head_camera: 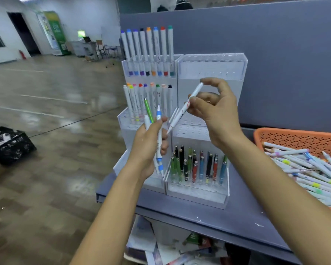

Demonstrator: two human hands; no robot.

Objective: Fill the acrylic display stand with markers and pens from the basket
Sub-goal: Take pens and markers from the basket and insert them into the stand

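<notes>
The clear acrylic display stand (212, 67) rises in tiers at the table's left end. Its left upper tiers hold rows of white markers (149, 48) with coloured caps, and its front right tier holds several coloured pens (199, 165). The right upper tiers show bare holes. My left hand (151, 142) grips a bunch of pens, among them a green one and a white one with blue ends (159, 134), in front of the stand. My right hand (212, 109) pinches a single white pen (185, 108), tilted tip-down, before the right middle tier. The orange basket (294, 138) at the right holds many white markers.
A grey partition wall (275, 54) stands behind the grey table (218, 217). Papers and packets lie piled on a shelf under the table (170, 245). A black crate (10, 144) sits on the shiny floor at the left. A green machine stands far back.
</notes>
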